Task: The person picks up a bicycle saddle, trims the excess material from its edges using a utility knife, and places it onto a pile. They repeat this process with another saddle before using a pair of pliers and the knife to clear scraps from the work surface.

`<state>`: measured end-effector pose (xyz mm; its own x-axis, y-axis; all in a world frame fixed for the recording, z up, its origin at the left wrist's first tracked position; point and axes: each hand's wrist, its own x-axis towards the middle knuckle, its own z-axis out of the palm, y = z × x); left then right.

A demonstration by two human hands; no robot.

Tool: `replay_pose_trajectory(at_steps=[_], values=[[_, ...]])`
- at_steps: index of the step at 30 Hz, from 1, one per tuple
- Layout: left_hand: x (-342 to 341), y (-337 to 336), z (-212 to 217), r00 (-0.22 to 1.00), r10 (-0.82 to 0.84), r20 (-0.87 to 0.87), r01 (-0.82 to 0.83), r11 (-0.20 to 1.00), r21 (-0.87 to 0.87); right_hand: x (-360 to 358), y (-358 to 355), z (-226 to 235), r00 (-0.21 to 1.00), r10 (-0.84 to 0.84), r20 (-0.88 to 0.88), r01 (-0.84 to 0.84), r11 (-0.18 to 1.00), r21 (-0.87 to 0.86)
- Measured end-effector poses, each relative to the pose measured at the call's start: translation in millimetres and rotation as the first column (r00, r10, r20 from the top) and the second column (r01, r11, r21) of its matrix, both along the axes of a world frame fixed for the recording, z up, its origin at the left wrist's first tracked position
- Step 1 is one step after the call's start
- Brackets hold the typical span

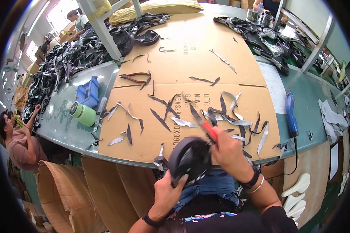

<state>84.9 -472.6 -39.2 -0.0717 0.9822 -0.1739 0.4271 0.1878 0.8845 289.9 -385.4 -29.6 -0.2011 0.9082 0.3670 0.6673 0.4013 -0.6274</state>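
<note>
Left hand [168, 191] grips the lower edge of a dark shoe sole [190, 157], thumb over its rim, holding it tilted up at the table's near edge. Right hand [228, 149], just right of the sole and touching its upper rim, is closed around red-handled scissors [204, 123] whose blades point up and away to the left.

Beyond both hands lies a flattened cardboard sheet [194, 58] covering the green table [311, 93]. Scattered across it, thickest just past the right hand, are many curved trimmings [229, 116] in black and grey (a fair sign that much cutting is already done). Farther off, up and left of the left hand, rests a pair of pliers [133, 77]; left of those, a blue tray [88, 92] and a pale green cup [83, 113].

Heaps of dark shoe parts [74, 54] sit far beyond the left hand, and another heap [268, 42] far beyond the right. Judging by the scissors at the rim, the sole in hand is only partly trimmed; how many pieces remain cannot be told.
</note>
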Motion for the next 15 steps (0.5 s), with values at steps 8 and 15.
replay_pose_trajectory(at_steps=[8,15], values=[[35,93,37,0.959,-0.24,0.149,0.239,0.971,0.021,123,101,39,0.67,-0.736,0.098,0.631,0.634,0.447],[36,277,42,0.742,0.018,0.67,0.258,0.915,-0.31,225,121,1,0.936,-0.349,-0.056,0.345,0.936,-0.069]])
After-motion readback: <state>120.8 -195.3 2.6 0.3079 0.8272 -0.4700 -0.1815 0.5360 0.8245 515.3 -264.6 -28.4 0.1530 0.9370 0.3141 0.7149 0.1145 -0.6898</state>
